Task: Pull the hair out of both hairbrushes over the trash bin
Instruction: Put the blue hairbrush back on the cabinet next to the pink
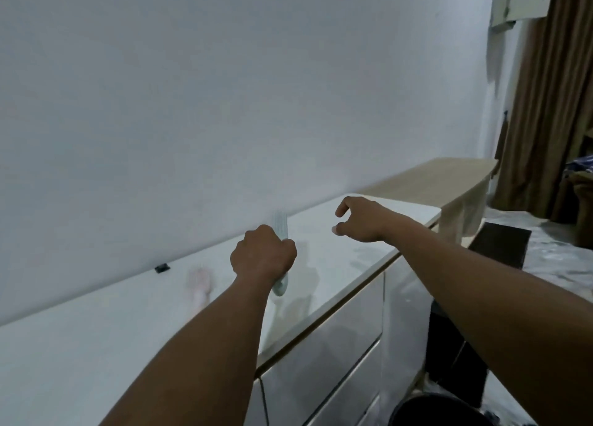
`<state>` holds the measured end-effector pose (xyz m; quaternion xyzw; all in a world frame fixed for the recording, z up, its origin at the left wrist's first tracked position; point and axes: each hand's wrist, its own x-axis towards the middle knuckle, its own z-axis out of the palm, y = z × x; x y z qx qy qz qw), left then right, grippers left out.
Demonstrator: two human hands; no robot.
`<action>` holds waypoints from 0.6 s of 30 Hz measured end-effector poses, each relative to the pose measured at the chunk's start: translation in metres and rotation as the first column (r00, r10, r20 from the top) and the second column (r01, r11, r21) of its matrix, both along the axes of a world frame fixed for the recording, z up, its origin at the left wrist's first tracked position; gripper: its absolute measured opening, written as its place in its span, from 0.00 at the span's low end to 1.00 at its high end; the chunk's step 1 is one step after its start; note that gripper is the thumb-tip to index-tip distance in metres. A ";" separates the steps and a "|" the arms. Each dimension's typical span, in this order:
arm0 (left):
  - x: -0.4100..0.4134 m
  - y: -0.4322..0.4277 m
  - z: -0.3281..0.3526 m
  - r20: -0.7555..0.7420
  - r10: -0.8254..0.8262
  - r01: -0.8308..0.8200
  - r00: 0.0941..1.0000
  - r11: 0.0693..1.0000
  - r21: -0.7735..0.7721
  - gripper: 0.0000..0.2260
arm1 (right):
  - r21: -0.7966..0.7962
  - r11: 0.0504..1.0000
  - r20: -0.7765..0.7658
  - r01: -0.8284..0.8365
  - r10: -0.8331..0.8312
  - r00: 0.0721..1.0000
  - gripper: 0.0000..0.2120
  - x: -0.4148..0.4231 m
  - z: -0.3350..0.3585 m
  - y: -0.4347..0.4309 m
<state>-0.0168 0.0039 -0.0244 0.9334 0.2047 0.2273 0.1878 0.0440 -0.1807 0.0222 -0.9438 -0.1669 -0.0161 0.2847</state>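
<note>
My left hand (pixel 263 254) is closed around the handle of a pale green hairbrush (pixel 280 225), whose head sticks up above my fist, blurred. A pink hairbrush (pixel 199 286) lies on the white dresser top (pixel 96 345), just left of my left forearm. My right hand (pixel 361 218) hovers over the dresser to the right of the green brush, thumb and fingers apart, holding nothing. A black trash bin (pixel 439 409) stands on the floor at the bottom right, below my right forearm; only its rim shows.
The white dresser has drawers (pixel 337 361) along its front. A small black item (pixel 162 268) sits by the wall. A wooden table (pixel 433 178) with a draped cloth (pixel 462 217) stands behind, a dark box (pixel 500 244) and brown curtain (pixel 545 88) at right.
</note>
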 end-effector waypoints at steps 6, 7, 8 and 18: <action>-0.002 0.034 -0.030 -0.100 0.084 -0.079 0.991 0.996 0.052 0.07 | -0.048 0.995 -0.026 -0.084 0.083 0.996 0.20 0.017 -0.028 0.055; -0.001 0.037 -0.034 -0.114 0.090 -0.084 0.989 0.995 0.053 0.07 | -0.053 0.994 -0.033 -0.095 0.093 0.995 0.20 0.019 -0.032 0.061; -0.001 0.040 -0.038 -0.126 0.096 -0.090 0.987 0.995 0.051 0.07 | -0.060 0.993 -0.038 -0.105 0.103 0.994 0.20 0.022 -0.035 0.066; 0.002 0.056 -0.064 -0.212 0.125 -0.117 0.969 0.992 0.051 0.10 | -0.083 0.983 -0.071 -0.163 0.157 0.985 0.18 0.031 -0.062 0.095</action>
